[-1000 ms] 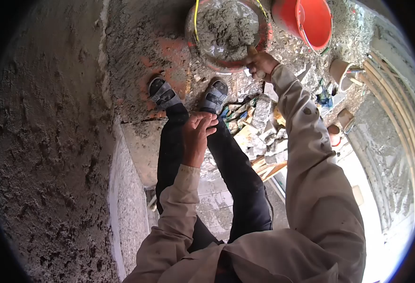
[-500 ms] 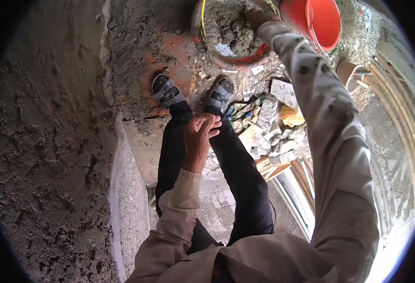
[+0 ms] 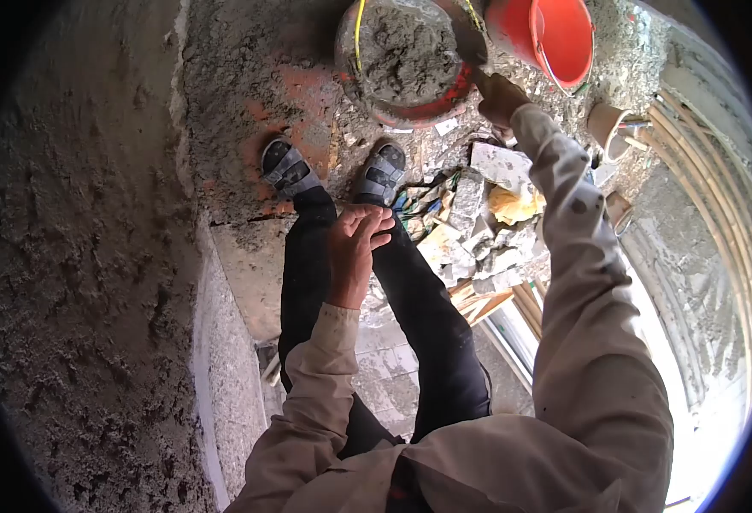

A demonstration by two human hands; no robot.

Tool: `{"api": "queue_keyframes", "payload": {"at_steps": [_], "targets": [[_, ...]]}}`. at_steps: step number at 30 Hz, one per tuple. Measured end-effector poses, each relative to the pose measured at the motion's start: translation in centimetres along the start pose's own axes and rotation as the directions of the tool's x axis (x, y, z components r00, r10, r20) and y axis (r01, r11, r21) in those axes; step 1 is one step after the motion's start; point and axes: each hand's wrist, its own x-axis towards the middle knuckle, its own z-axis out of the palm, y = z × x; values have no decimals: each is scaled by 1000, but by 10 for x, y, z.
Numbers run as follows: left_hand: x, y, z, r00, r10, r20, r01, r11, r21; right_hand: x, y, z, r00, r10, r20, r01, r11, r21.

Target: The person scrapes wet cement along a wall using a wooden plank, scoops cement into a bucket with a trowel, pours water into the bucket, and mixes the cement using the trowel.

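My right hand [image 3: 502, 101] is closed around the handle of what looks like a trowel [image 3: 472, 44], just outside the right rim of a mortar bucket. The tool's dark, mortar-coloured blade is hard to tell from the bucket's inner side. Wet grey mortar [image 3: 410, 51] lies in the bucket [image 3: 423, 115], which is smeared and reddish with a yellow handle. My left hand [image 3: 355, 252] hovers over my knees, its fingers loosely bent and a little apart, with nothing in it.
A red bucket [image 3: 513, 30] lies tilted at the upper right. Broken rubble [image 3: 478, 227] and a yellow crumpled thing [image 3: 515, 205] are right of my feet. Long curved strips [image 3: 709, 188] run along the right side. A rough plastered surface [image 3: 85, 282] fills the left.
My right hand has drawn out of the mortar bucket, down and to the right past its rim. The view has shifted slightly; my left hand keeps its pose.
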Motion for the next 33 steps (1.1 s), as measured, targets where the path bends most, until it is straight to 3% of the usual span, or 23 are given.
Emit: {"api": "queue_keyframes", "payload": {"at_steps": [1, 3, 5, 8, 10, 11, 13, 14, 15, 16, 17, 18, 20, 21, 22, 24, 25, 26, 27, 29, 31, 33], "targets": [[0, 1, 0, 1000, -1, 3, 1, 1000, -4, 23, -24, -8, 963, 72, 260, -125, 974, 191], [6, -2, -6, 1000, 10, -2, -10, 1000, -12, 56, -48, 15, 969, -59, 239, 26, 990, 138], [3, -5, -4, 1000, -5, -18, 5, 1000, -2, 50, -33, 40, 984, -173, 48, 176, 981, -81], [1, -5, 6, 999, -23, 36, 22, 999, 39, -38, -42, 14, 949, -314, 16, 307, 918, -251], [6, -4, 8, 999, -8, 31, 7, 999, 34, -61, -44, -9, 940, -339, 39, 334, 890, -310], [7, -5, 5, 1000, -6, 15, 5, 999, 35, -45, -20, -9, 889, -458, -14, 414, 816, -403], [4, 4, 5, 1000, 13, 5, -14, 1000, 27, -47, -34, -62, 990, -48, 133, 67, 988, -139], [4, 4, 5, 1000, -10, 4, 10, 1000, 22, -24, -22, -67, 966, 175, 192, -171, 985, -34], [3, 4, 4, 1000, -31, 4, 31, 999, 15, 9, -12, -66, 888, 207, 410, -223, 975, -9], [3, 5, 1, 1000, -20, 9, 20, 999, 25, 30, 3, -34, 843, 122, 524, -322, 895, 310], [5, 5, 0, 1000, -7, 19, 6, 1000, 28, 50, 8, -4, 800, 2, 600, -426, 706, 566], [7, 3, -3, 1000, -9, 0, 9, 1000, 8, 39, -2, 9, 861, -5, 509, -365, 691, 624], [10, 1, -3, 1000, 16, -15, -16, 1000, -17, 9, 11, 27, 880, -116, 461, -340, 523, 782], [7, -3, 0, 1000, 18, -12, -18, 999, -28, -11, 12, 25, 847, -224, 482, -411, 297, 862], [8, -5, 1, 999, -32, 18, 32, 999, -7, -32, 6, 25, 853, -241, 462, -375, 331, 866], [15, -3, 5, 1000, -19, 20, 19, 1000, 18, -52, -35, 7, 923, -163, 349, -155, 673, 723], [10, -4, 6, 999, -32, 15, 32, 999, 32, -57, -43, 0, 968, -95, 234, -21, 893, 450], [7, 3, 9, 1000, 5, 15, -5, 1000, 26, -54, -37, 1, 981, -192, 32, 180, 960, 215], [8, 8, 11, 1000, 0, 13, 0, 1000, 30, -51, -32, 0, 945, -278, -171, 267, 960, -89], [9, 11, 7, 1000, -13, -3, 13, 999, 36, -55, -25, -29, 892, -338, -299, 205, 894, -399], [2, 13, 3, 1000, -23, 1, 23, 999, 36, -35, -31, -64, 889, -276, -366, 102, 897, -429], [4, 16, 1, 1000, -21, 10, 20, 999, 34, 11, -38, -88, 947, -158, -279, -33, 818, -574]]}}
